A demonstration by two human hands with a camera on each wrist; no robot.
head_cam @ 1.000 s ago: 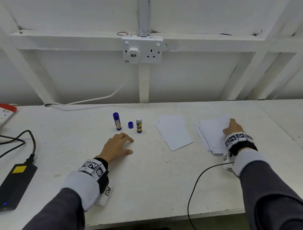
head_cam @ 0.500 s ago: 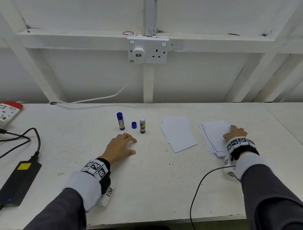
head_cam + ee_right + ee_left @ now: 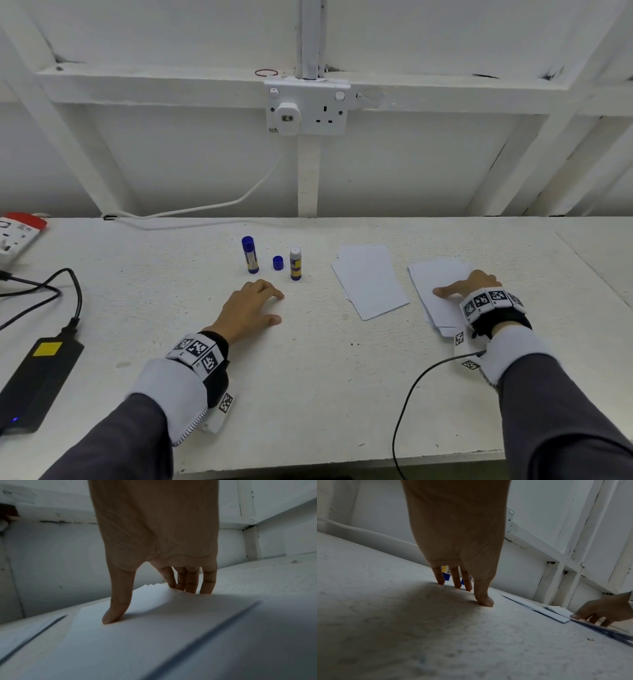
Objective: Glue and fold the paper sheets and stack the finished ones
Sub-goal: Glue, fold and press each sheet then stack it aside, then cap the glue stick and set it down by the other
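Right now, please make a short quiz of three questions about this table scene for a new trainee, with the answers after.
1. True or false: the uncapped glue stick stands to the right of the loose blue cap.
2. Which hand touches paper? A) left hand B) right hand C) both
3. Fill in: the capped glue stick stands ____, not lying down.

Key: 1 true. 2 B: the right hand rests on the right paper stack, thumb pressed flat on the top sheet; the left hand rests on the bare table. 3 upright.
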